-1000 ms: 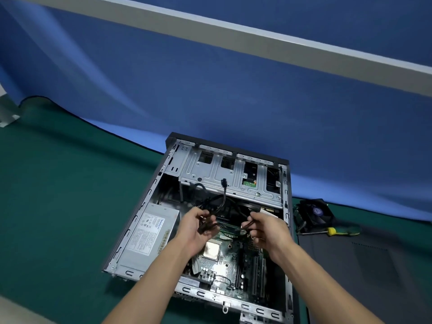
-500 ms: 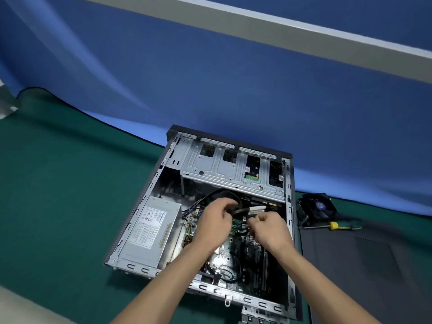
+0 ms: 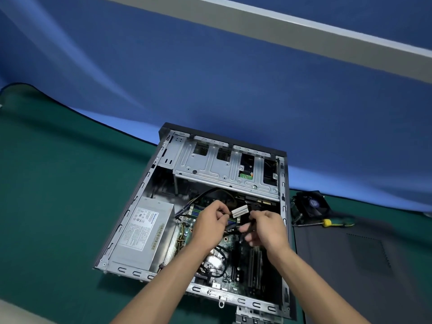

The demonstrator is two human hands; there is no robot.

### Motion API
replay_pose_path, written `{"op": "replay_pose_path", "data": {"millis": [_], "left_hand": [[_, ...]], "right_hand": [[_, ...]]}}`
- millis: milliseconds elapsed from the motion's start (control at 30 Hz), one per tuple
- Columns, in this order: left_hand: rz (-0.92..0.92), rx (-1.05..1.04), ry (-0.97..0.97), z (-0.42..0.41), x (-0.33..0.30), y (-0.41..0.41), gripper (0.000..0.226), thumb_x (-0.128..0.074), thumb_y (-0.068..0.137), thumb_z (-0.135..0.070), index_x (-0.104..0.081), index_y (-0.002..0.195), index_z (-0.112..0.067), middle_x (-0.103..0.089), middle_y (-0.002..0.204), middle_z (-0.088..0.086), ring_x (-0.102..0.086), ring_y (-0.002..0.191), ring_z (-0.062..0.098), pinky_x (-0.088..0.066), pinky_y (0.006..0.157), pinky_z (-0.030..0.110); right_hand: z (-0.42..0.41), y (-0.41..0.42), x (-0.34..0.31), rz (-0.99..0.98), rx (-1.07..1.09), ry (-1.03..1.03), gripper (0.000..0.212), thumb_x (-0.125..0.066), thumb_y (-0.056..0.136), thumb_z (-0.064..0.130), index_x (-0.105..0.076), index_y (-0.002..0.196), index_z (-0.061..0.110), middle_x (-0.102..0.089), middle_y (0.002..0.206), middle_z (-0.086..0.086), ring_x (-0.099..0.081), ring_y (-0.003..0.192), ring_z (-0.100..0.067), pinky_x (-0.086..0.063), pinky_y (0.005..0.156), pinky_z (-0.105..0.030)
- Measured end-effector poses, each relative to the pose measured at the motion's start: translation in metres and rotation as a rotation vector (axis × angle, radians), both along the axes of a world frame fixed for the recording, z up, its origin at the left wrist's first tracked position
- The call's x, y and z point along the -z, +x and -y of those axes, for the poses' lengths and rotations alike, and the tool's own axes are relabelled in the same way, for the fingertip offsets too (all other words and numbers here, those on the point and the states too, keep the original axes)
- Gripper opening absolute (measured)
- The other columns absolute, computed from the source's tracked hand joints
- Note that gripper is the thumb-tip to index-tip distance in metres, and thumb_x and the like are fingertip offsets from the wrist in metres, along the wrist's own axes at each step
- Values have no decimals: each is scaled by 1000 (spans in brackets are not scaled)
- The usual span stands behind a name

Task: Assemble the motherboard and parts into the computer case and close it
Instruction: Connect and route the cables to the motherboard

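Left hand (image 3: 210, 224): over the middle of the case, fingers curled, pinching a pale connector (image 3: 239, 211) at its near end.
Right hand (image 3: 266, 226): just beside the left, fingers curled round a black cable (image 3: 233, 226); exact grip partly hidden.
Connector: held in the air above the board, not seated in any socket as far as can be told.
Motherboard (image 3: 231, 270): already lying in the case floor, bare processor patch (image 3: 215, 261) below the wrists, loose black leads draped over it.
Case (image 3: 284, 206): open on its side on the green desk (image 3: 58, 195), drive cage (image 3: 224, 170) at the far end, power supply (image 3: 142, 232) along the left wall.
Outside the case: fan (image 3: 312, 204) and yellow-handled screwdriver (image 3: 327, 222) to the right, dark side panel (image 3: 362, 265) flat beside them.
Stage: likely cable routing; fan not yet mounted, panel still off.
Risk, plug: forced in the wrong way round or at a tilt, pins likely to bend.
Risk, leads: slack over the processor likely to get trapped under the fan.
Risk, forearms: low over the board, prone to snag slots or metal edges.
Risk, view: socket hidden behind the hands, so misalignment easy to miss.
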State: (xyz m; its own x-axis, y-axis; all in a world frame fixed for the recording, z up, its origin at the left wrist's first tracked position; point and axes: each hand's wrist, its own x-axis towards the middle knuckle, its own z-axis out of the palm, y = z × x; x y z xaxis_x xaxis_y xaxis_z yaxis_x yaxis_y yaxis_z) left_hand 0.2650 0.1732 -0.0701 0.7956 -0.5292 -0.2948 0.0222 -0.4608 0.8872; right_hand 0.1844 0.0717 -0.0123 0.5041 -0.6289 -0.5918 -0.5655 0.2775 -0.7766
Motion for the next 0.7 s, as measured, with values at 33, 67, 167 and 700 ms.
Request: {"op": "replay_pose_path", "data": {"millis": [33, 67, 167, 700], "left_hand": [[31, -8, 37, -1, 1, 0, 16, -58, 91, -15, -53, 83, -28, -50, 62, -9, -45, 56, 11, -37, 58, 28], [50, -12, 68, -1, 2, 0, 12, -58, 92, -18, -53, 88, -28, -50, 63, -9, -46, 57, 10, -39, 59, 28], [67, -16, 183, 0, 4, 1, 12, -54, 92, -23, -52, 103, -29, -52, 66, -9, -50, 60, 12, -43, 63, 30], [56, 0, 323, 1, 7, 4, 17, -50, 95, -35, -65, 91, -29, -59, 60, -9, -51, 53, 12, -38, 55, 22]], "right_hand": [[-1, 1, -2, 4, 18, 20, 12, -45, 98, 13, -52, 91, 5, -69, 58, -10, -53, 35, -17, -41, 36, -20], [-1, 2, -3, 7, 27, 35, 12, -46, 98, 14, -52, 92, 5, -70, 61, -11, -59, 39, -19, -45, 38, -22], [1, 2, -7, 36, 62, 70, 17, -49, 99, 20, -53, 92, 5, -71, 63, -13, -65, 46, -20, -50, 40, -23], [5, 0, -13, -18, -142, -272, 28, -59, 93, 32, -74, 72, 21, -56, 48, 15, -46, 50, -6, -39, 53, -24]]}}
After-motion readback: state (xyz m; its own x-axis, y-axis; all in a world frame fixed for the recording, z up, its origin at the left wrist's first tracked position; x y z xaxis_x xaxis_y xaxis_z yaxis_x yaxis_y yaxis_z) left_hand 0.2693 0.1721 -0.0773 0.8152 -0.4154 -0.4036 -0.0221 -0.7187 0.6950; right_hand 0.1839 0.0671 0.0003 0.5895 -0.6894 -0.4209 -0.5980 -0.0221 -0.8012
